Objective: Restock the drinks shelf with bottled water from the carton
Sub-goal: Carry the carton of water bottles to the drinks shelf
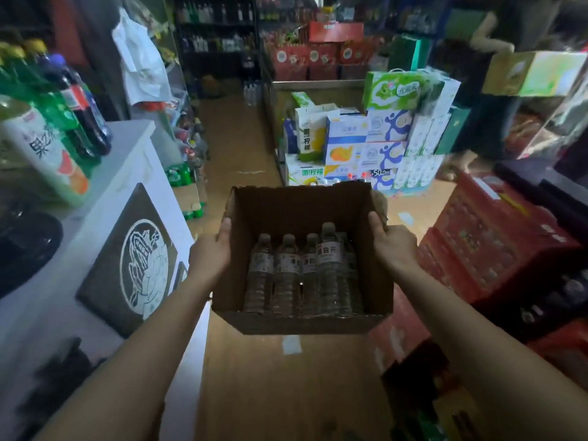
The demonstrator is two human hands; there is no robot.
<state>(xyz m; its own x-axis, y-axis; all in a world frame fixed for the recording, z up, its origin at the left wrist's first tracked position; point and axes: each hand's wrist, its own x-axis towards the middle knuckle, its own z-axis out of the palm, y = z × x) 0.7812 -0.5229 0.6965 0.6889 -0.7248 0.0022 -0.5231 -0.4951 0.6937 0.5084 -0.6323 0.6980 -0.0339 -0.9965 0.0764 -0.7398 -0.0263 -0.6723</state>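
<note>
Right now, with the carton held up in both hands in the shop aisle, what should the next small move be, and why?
Probably carry the carton on to the drinks shelf and set it down. The left hand and right hand both grip its side walls, so neither is free to lift out the water bottles lying inside.

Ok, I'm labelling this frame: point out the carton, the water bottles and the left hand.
carton [305, 323]: head view, near front wall.
water bottles [327, 268]: head view, labelled body of the tallest.
left hand [210, 256]: head view, back of hand.
</note>
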